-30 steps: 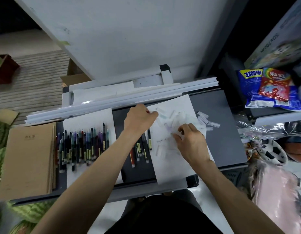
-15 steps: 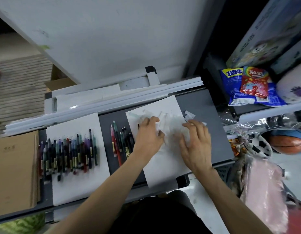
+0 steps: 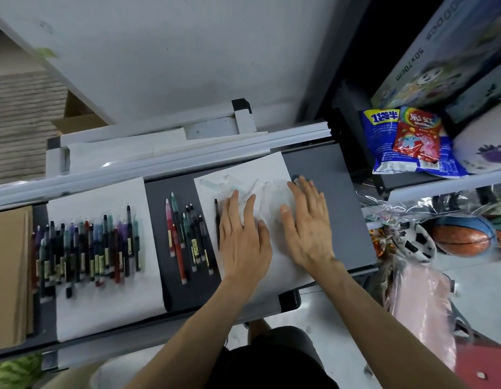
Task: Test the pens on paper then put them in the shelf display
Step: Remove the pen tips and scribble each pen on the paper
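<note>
The nearest pens to my hands are a small group of red, green and black capped pens (image 3: 187,237), lying side by side on the dark grey shelf tray (image 3: 330,175), in the strip between two sheets of paper. One more slim dark pen (image 3: 216,217) lies on the left edge of the right-hand white paper sheet (image 3: 274,276), just beside my left hand (image 3: 243,237). A much longer row of mixed-colour pens (image 3: 89,248) rests on the left-hand white paper sheet (image 3: 103,313), well apart from both hands.

My left hand lies flat with its fingers straight and spread, palm down on the right-hand sheet, gripping nothing. My right hand (image 3: 308,226) is likewise flat and spread beside it, fingertips reaching the sheet's far right corner. Under and between the two hands I make out a blurred scatter of small clear plastic pieces (image 3: 243,186); I cannot tell what they are.

Long white plastic strips (image 3: 159,164) run along the tray's back edge. A stack of brown card-covered notebooks (image 3: 8,276) sits at the far left. To the right are blue and red snack bags (image 3: 406,138) and an orange basketball (image 3: 460,237).
</note>
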`<state>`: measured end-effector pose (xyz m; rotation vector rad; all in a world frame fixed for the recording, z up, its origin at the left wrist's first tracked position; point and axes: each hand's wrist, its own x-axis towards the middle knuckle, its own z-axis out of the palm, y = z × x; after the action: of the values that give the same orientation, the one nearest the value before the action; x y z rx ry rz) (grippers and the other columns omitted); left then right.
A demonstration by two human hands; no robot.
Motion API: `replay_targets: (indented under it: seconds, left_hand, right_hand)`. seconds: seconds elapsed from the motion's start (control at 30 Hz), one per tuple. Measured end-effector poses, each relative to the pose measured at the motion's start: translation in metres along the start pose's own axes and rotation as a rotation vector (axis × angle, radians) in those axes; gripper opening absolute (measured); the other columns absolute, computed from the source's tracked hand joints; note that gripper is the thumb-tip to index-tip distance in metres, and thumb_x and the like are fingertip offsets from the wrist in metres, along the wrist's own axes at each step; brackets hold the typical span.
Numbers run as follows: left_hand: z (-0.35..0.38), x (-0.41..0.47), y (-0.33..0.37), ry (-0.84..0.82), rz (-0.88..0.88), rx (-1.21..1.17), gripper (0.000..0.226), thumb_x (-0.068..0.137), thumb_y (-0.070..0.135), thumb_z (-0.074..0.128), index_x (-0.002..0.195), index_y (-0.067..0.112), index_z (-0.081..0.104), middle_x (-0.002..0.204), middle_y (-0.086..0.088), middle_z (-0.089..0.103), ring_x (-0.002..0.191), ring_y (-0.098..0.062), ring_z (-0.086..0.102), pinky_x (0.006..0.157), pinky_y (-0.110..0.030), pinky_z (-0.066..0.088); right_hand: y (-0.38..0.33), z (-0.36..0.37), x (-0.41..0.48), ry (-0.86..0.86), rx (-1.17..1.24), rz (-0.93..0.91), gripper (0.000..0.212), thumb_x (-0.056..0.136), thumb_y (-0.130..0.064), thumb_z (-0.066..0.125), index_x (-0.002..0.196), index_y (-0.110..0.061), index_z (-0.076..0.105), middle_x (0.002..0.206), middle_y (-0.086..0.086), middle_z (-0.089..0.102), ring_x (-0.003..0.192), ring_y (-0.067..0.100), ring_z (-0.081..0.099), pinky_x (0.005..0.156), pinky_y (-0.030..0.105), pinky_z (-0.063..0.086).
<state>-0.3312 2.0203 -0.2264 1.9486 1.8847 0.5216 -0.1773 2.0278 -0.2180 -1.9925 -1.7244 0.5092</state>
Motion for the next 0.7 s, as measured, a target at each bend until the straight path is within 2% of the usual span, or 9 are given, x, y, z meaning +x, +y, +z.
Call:
replay_targets:
  seconds: [0.1,0.17,0.23,0.3,0.5,0.7]
  left_hand:
    - [0.006,0.006,0.004,0.029,-0.02,0.008,0.055,0.107,0.033,0.032,0.16,0.021,0.03,0.176,-0.005,0.009,0.163,-0.025,-0.002,0.132,-0.043,0.009]
    - [0.007,0.012,0.004,0.035,-0.028,0.014,0.056,0.107,0.032,0.032,0.161,0.02,0.03,0.176,-0.008,0.007,0.163,-0.028,-0.004,0.132,-0.044,0.007]
    - [0.005,0.017,0.002,0.037,-0.005,0.041,0.056,0.106,0.03,0.036,0.161,0.018,0.032,0.175,-0.012,0.008,0.163,-0.031,-0.002,0.132,-0.047,0.007]
    - [0.003,0.02,0.0,0.029,0.038,0.07,0.056,0.106,0.028,0.038,0.161,0.017,0.034,0.175,-0.013,0.01,0.163,-0.032,0.001,0.132,-0.05,0.01]
    - [-0.005,0.031,0.0,-0.045,0.129,0.108,0.055,0.106,0.032,0.034,0.16,0.019,0.038,0.175,-0.009,0.014,0.163,-0.026,0.003,0.131,-0.049,0.016]
    - [-0.008,0.031,-0.013,-0.011,0.188,0.111,0.053,0.106,0.029,0.038,0.158,0.018,0.041,0.174,-0.01,0.017,0.163,-0.027,0.006,0.131,-0.049,0.018]
  right_hand:
    - [-0.003,0.002,0.002,0.023,-0.024,-0.01,0.05,0.108,-0.04,0.035,0.153,-0.019,0.041,0.163,0.006,0.036,0.151,0.027,0.031,0.126,0.048,0.02]
    - [-0.004,0.002,0.004,0.06,-0.001,0.011,0.046,0.106,-0.036,0.04,0.148,-0.018,0.046,0.155,0.004,0.043,0.139,0.027,0.04,0.118,0.045,0.03]
    - [-0.003,0.002,0.008,0.103,0.033,0.026,0.042,0.104,-0.031,0.046,0.143,-0.015,0.051,0.147,0.002,0.05,0.129,0.026,0.044,0.108,0.041,0.036]
    - [0.002,0.001,0.011,0.12,0.03,0.033,0.04,0.104,-0.028,0.048,0.141,-0.014,0.053,0.142,0.002,0.053,0.125,0.025,0.045,0.105,0.04,0.038]
    - [0.016,0.0,0.011,0.134,0.006,-0.013,0.038,0.106,-0.025,0.044,0.14,-0.01,0.054,0.144,0.005,0.052,0.129,0.026,0.045,0.112,0.04,0.037]
    - [0.023,0.005,0.009,0.159,-0.112,-0.001,0.036,0.108,-0.031,0.043,0.14,-0.017,0.053,0.148,0.0,0.049,0.135,0.026,0.043,0.11,0.04,0.037]
